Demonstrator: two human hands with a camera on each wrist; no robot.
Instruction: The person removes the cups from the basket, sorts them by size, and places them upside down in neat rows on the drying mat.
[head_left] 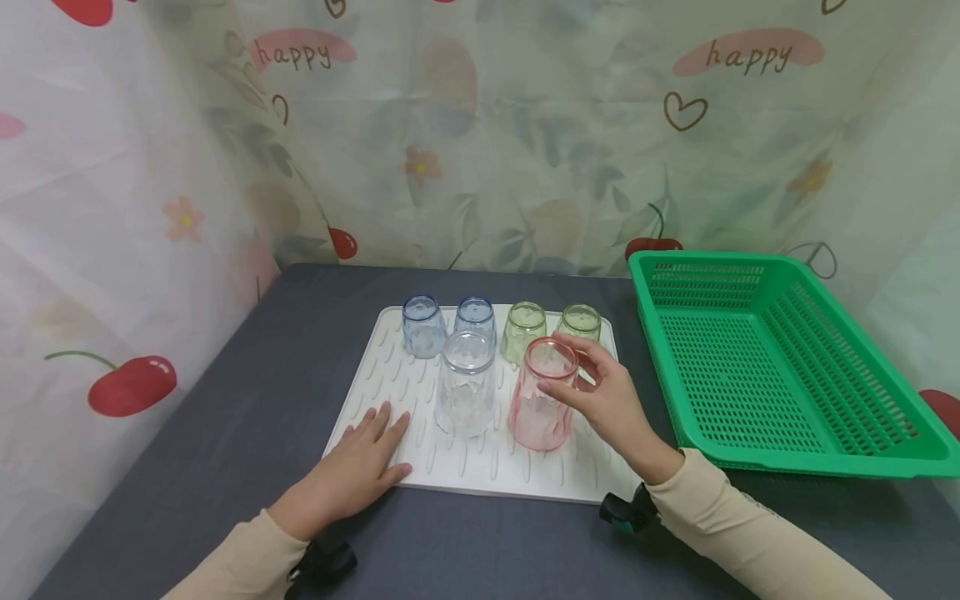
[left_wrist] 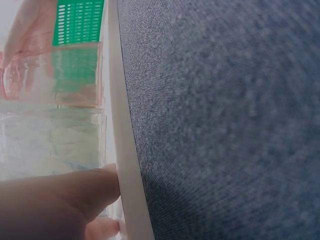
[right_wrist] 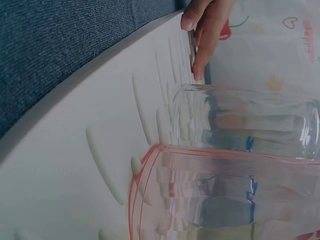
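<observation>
My right hand (head_left: pixel 607 396) grips a pink glass (head_left: pixel 542 417) near its top, thumb on the near side and fingers around the far side. The pink glass stands on a white drying mat (head_left: pixel 465 475), its wide rim down as the right wrist view shows. Just left of it is a tall clear glass (head_left: pixel 465 400). Two short blue glasses (head_left: pixel 423 329) and two short green glasses (head_left: pixel 525 333) form the row behind. My left hand (head_left: pixel 356 467) rests with fingers spread on the mat's front left part; its thumb (left_wrist: pixel 95 187) lies by the mat's edge.
A green plastic basket (head_left: pixel 667 392) with slotted walls stands on the right, close beside the mat. A dark grey cloth (head_left: pixel 247 400) covers the table. Printed curtains (head_left: pixel 510 133) hang behind the table and at both sides.
</observation>
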